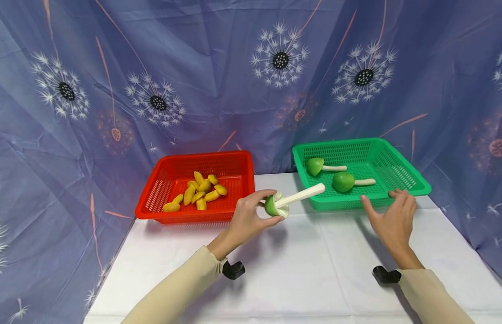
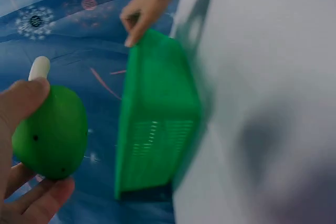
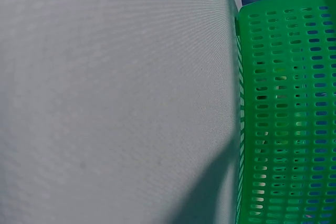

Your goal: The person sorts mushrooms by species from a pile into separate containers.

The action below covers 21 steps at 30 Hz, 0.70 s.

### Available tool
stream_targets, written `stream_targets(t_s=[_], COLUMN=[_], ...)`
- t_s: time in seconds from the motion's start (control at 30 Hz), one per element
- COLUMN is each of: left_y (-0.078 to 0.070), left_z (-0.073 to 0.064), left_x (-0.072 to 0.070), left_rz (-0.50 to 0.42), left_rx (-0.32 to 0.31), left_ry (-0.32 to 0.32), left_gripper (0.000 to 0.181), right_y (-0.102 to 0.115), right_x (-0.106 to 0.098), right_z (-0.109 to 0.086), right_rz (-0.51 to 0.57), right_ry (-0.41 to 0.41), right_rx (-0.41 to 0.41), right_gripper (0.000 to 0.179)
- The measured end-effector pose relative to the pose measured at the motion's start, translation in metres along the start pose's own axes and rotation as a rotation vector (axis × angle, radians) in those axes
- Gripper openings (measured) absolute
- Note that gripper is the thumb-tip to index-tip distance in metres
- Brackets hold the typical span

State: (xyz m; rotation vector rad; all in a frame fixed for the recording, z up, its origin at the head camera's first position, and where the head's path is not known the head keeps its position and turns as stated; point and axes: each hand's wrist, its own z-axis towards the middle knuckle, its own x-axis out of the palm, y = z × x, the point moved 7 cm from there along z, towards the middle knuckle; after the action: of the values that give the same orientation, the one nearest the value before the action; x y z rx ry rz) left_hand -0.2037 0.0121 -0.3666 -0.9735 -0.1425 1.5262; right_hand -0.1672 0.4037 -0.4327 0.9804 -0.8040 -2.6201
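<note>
In the head view my left hand [image 1: 251, 212] grips a toy mushroom by its green cap [image 1: 270, 205], between thumb and fingers. Its pale stem [image 1: 301, 196] points right and slightly up, above the table. The left wrist view shows the rounded green cap [image 2: 52, 132] close up. At the front rim of the green basket [image 1: 409, 185] is my right hand [image 1: 394, 222], thumb spread away from the fingers, fingertips at the rim. Inside that basket lie two more green mushrooms, one at the back left [image 1: 315, 166] and one nearer the middle [image 1: 343, 182].
A red basket [image 1: 194, 219] stands to the left, holding several yellow mushrooms [image 1: 189, 195]. Both baskets sit on a white cloth-covered table [image 1: 299, 270]. A blue dandelion-print curtain [image 1: 218, 67] hangs behind and at the sides.
</note>
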Motion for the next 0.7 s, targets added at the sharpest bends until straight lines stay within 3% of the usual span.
stream_targets(t_s=[0.17,0.3,0.53,0.7], left_y=[-0.006,-0.006,0.004,0.007], left_z=[0.05,0.088,0.133,0.156], left_x=[0.004,0.019,0.058,0.09], left_rz=[-0.11,-0.152,-0.116,-0.045], left_rx=[0.013,-0.023,-0.1,-0.124], left_ry=[0.005,0.042,0.121,0.196], left_gripper=[0.06,0.059,0.057,0.059], right_y=[-0.001,0.0,-0.001,-0.002], right_x=[-0.002,-0.003,-0.004,-0.004], right_z=[-0.001,-0.001,0.001,0.0], right_rz=[-0.01,-0.015,-0.023,-0.034], right_ry=[-0.002,0.002,0.014,0.024], right_rx=[0.001,0.001,0.007,0.013], right_gripper=[0.075,0.075,0.078,0.079])
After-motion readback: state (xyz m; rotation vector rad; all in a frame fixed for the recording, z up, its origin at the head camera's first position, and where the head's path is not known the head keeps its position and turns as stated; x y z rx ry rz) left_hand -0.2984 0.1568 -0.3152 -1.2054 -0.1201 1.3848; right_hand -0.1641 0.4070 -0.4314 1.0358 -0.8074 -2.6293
